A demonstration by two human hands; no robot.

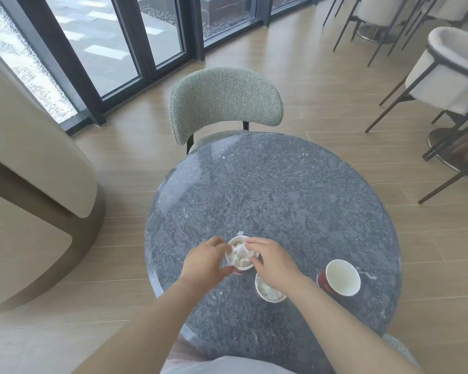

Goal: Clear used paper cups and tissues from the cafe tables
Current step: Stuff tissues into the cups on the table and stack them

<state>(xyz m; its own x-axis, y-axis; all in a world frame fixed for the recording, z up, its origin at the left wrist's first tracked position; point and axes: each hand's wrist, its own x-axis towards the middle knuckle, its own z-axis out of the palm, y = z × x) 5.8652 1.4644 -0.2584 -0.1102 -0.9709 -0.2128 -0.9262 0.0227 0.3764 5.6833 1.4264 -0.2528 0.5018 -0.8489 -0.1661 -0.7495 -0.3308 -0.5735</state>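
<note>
Three red paper cups stand near the front of a round grey stone table (pixel 268 184). My left hand (pixel 204 261) grips the side of the left cup (pixel 241 261), which is stuffed with crumpled white tissue (pixel 239 251). My right hand (pixel 273 259) rests on that cup's rim, its fingertips pinching the tissue. A second cup (pixel 268 291) with tissue inside sits just below my right hand, partly hidden by my wrist. An empty cup (pixel 341 278) stands to the right, apart from both hands.
A grey-green fabric chair (pixel 224 103) is tucked in at the table's far side. A curved beige counter (pixel 33 171) stands to the left. White chairs with dark metal legs (pixel 449 74) fill the right. Glass doors run along the back. Small tissue scraps (pixel 368 275) lie beside the empty cup.
</note>
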